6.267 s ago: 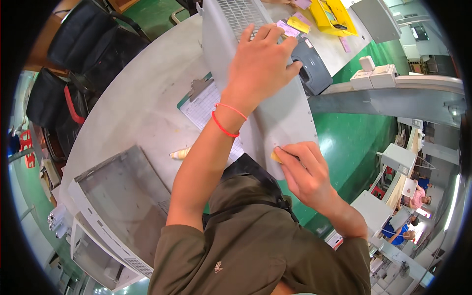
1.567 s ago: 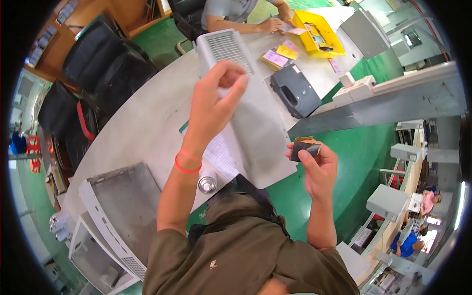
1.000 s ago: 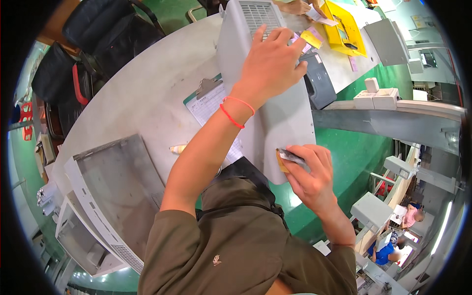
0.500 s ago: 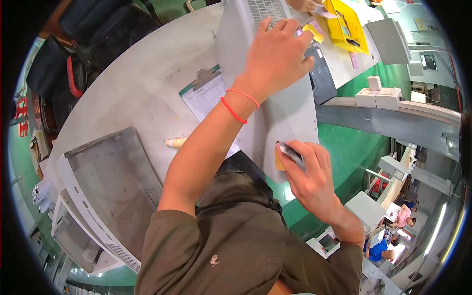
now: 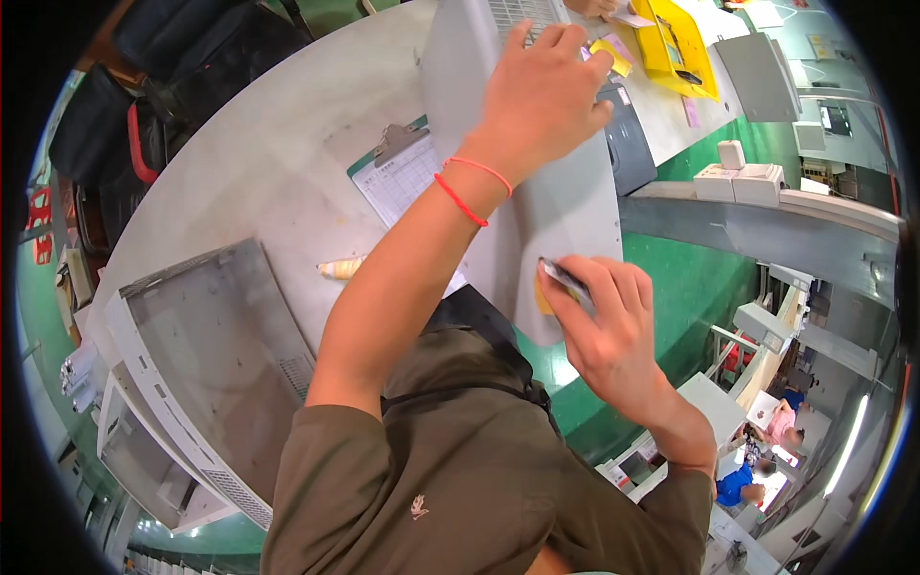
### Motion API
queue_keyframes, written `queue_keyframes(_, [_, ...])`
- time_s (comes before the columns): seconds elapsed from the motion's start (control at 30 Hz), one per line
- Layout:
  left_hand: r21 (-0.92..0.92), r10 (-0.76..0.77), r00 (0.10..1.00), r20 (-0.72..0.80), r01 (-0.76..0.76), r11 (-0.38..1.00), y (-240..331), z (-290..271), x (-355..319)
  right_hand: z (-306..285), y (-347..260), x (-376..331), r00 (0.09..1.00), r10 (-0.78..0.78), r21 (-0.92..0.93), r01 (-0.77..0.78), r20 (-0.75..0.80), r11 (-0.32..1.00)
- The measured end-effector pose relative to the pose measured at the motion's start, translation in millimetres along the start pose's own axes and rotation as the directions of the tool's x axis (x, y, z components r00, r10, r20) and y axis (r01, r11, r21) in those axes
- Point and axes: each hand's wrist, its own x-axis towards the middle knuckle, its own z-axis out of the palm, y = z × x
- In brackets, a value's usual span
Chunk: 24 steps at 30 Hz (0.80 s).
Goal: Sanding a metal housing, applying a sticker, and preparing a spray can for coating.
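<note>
A light grey metal housing [image 5: 573, 225] stands on the table in front of me, with a wire-like grille [image 5: 522, 13] at its far end. My left hand [image 5: 546, 91] lies over its far part, fingers spread and holding nothing; what its palm touches is hidden. At the near end, my right hand [image 5: 610, 321] is closed on a small flat grey piece with a dark edge [image 5: 567, 278], pinched between thumb and fingers. A yellow patch [image 5: 542, 293] shows beside the thumb, against the housing; I cannot tell whether it belongs to the held piece.
Left of the housing lie a clipboard with a printed sheet [image 5: 401, 177] and a tape-wrapped stick [image 5: 340, 268]. An open grey metal case [image 5: 216, 335] sits at the table's left edge. A yellow bin [image 5: 704, 72] stands far right, near another person's hand [image 5: 592, 8]. Black chairs [image 5: 187, 43] stand beyond.
My right hand has moved slightly up along the near end of the housing, still gripping the small grey piece. My left hand stays nearly in place.
</note>
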Motion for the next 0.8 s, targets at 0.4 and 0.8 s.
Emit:
queue_keyframes(0.4, [0.023,-0.031,0.997,0.072,0.03,0.999,1.4,1.0,2.7,-1.1,-3.8,-11.5,0.999,0.035,-0.081,-0.035,0.002,0.996])
queue_keyframes(0.8, [0.008,-0.005,1.0,0.015,0.004,1.0,-2.0,4.7,0.9,5.6,-1.2,-4.8,0.998,0.055,-0.078,-0.058,-0.035,0.995])
